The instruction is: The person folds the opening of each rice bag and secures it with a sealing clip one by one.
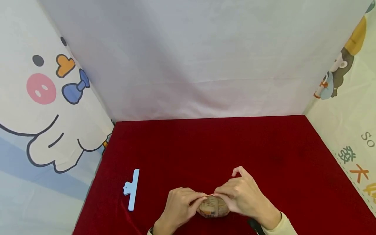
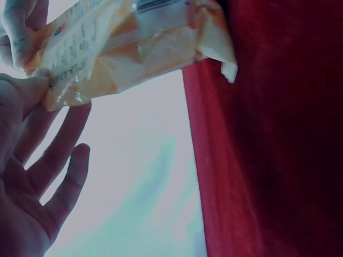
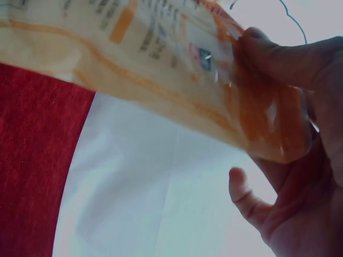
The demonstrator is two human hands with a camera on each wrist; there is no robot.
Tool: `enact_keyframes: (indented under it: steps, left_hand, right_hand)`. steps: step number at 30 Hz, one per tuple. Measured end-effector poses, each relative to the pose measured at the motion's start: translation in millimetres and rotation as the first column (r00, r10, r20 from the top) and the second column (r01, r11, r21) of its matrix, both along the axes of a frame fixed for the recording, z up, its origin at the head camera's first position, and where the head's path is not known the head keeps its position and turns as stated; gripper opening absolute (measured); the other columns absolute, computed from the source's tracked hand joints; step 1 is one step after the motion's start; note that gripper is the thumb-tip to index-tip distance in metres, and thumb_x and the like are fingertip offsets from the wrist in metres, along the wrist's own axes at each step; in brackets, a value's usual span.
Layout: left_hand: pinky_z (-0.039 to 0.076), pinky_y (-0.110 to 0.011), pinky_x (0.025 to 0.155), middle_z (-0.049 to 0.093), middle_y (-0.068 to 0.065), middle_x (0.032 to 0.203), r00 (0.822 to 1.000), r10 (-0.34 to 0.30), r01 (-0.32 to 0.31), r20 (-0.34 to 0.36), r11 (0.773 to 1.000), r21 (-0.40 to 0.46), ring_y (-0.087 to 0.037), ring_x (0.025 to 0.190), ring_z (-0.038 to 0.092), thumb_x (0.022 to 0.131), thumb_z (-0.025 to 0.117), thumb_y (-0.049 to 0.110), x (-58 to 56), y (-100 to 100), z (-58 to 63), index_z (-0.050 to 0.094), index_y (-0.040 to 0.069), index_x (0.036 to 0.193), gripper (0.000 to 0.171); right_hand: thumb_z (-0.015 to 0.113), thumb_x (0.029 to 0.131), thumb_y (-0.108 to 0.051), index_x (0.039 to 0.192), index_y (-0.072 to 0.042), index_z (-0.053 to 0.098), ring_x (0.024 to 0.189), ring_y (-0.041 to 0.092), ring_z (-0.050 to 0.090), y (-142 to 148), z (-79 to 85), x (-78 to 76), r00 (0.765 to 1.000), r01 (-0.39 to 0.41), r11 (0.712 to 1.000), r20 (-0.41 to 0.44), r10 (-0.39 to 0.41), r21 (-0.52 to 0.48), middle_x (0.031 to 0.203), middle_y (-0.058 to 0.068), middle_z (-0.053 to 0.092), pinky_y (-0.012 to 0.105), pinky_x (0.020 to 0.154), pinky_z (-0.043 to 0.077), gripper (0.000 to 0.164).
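Surface: red cloth-covered bench, white backdrop behind, cartoon-print sheets at both sides.
Packet: small orange-printed snack packet near front edge, centre.
Left hand: grip pinches packet's top edge, other fingers spread.
Right hand: grip pinches same top edge.
Clip: pale blue bag clip lying near left edge.

your two hands are bare, with no gloves or rings on the fingers. behind the right hand you wear a pale cream long sleeve ending at the wrist; behind the left hand only a sliver of cuff shows.
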State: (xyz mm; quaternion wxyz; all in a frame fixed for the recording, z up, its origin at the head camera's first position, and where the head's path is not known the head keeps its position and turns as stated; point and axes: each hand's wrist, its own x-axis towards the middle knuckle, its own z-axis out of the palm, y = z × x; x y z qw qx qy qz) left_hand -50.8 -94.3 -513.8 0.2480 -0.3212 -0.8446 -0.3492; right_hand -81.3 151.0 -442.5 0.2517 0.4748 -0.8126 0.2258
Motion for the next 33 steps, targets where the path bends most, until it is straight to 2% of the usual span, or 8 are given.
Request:
enact_keyframes:
  steps: [5, 9, 14, 20, 24, 26, 29, 33]
  left_hand:
    - [0.054, -0.009, 0.065, 0.081, 0.009, 0.080, 1.000, -0.015, 0.015, -0.018, 0.999, 0.044, -0.002, 0.068, 0.074, 0.089, 0.086, 0.019, 0.6, -4, -6.4, 0.088, 0.018, 0.095, 0.006]
    - [0.054, -0.009, 0.063, 0.081, 0.008, 0.078, 0.999, -0.005, 0.007, -0.031, 0.998, 0.063, -0.002, 0.065, 0.072, 0.086, 0.089, 0.018, -0.8, -7, -8.6, 0.088, 0.017, 0.092, 0.007]
    - [0.053, -0.009, 0.062, 0.081, 0.006, 0.078, 1.000, -0.005, 0.005, 0.001, 0.998, 0.070, -0.003, 0.064, 0.071, 0.080, 0.092, 0.013, -1.0, -9, -6.4, 0.088, 0.015, 0.091, 0.012]
    - [0.051, -0.008, 0.062, 0.079, 0.008, 0.075, 1.000, 0.007, -0.007, -0.007, 0.998, 0.067, -0.002, 0.067, 0.068, 0.082, 0.091, 0.012, 1.7, -12, -7.4, 0.087, 0.016, 0.091, 0.010]
    - [0.050, -0.008, 0.062, 0.078, 0.009, 0.074, 0.999, 0.003, 0.000, -0.038, 0.995, 0.100, -0.002, 0.067, 0.065, 0.086, 0.088, 0.012, 2.9, -15, -10.8, 0.087, 0.016, 0.092, 0.007]
    - [0.049, -0.008, 0.061, 0.077, 0.009, 0.073, 0.999, 0.001, 0.004, -0.043, 0.993, 0.120, -0.003, 0.065, 0.064, 0.085, 0.088, 0.010, 2.5, -16, -12.1, 0.087, 0.016, 0.091, 0.008]
    - [0.047, -0.007, 0.060, 0.076, 0.009, 0.072, 1.000, 0.014, -0.015, 0.018, 0.993, 0.113, -0.001, 0.064, 0.063, 0.085, 0.088, 0.011, 3.3, -17, -10.3, 0.087, 0.017, 0.089, 0.007]
    - [0.049, -0.011, 0.063, 0.077, 0.011, 0.075, 0.995, 0.026, -0.029, 0.101, 0.999, 0.030, -0.001, 0.068, 0.065, 0.086, 0.088, 0.016, 4.1, -17, -1.2, 0.087, 0.020, 0.088, 0.005]
  right_hand:
    - [0.095, 0.073, -0.018, 0.088, -0.021, 0.087, 0.070, -0.003, 0.074, 5, 0.8, -0.5, 0.999, -0.030, 1.000, 0.027, 0.031, -0.007, 0.081, -0.014, 0.081, 0.036, 0.084, 0.043, 0.016]
    - [0.096, 0.072, -0.023, 0.085, -0.022, 0.088, 0.068, -0.004, 0.073, 6, 4.8, -2.9, 0.999, -0.020, 1.000, 0.040, 0.020, -0.010, 0.081, -0.013, 0.081, 0.032, 0.083, 0.042, 0.015]
    - [0.096, 0.073, -0.027, 0.080, -0.024, 0.087, 0.066, -0.005, 0.071, 8, 7.6, -6.5, 0.998, 0.002, 0.999, 0.057, 0.000, -0.045, 0.077, -0.016, 0.080, 0.029, 0.079, 0.041, 0.011]
    - [0.087, 0.089, -0.028, 0.085, -0.021, 0.087, 0.068, -0.003, 0.073, 13, 6.1, -6.8, 0.998, -0.029, 0.999, 0.051, 0.031, -0.029, 0.079, -0.014, 0.080, 0.037, 0.085, 0.044, 0.009]
    - [0.070, 0.105, -0.031, 0.088, -0.018, 0.085, 0.067, -0.006, 0.070, 15, 5.9, -7.0, 0.996, -0.044, 0.999, 0.074, 0.043, 0.005, 0.080, -0.014, 0.080, 0.037, 0.088, 0.046, 0.026]
    - [0.066, 0.107, -0.031, 0.089, -0.018, 0.085, 0.067, -0.006, 0.069, 16, 6.7, -7.7, 0.996, -0.054, 0.998, 0.077, 0.053, 0.012, 0.080, -0.014, 0.080, 0.037, 0.088, 0.047, 0.029]
    - [0.075, 0.101, -0.030, 0.087, -0.020, 0.085, 0.070, -0.004, 0.071, 15, 8.9, -8.6, 0.995, -0.064, 0.998, 0.072, 0.064, 0.002, 0.081, -0.014, 0.080, 0.039, 0.087, 0.048, 0.021]
    - [0.088, 0.088, -0.024, 0.086, -0.021, 0.085, 0.071, -0.004, 0.072, 15, 12.2, -6.9, 0.993, -0.053, 0.999, 0.100, 0.054, -0.006, 0.081, -0.015, 0.080, 0.040, 0.088, 0.050, 0.005]
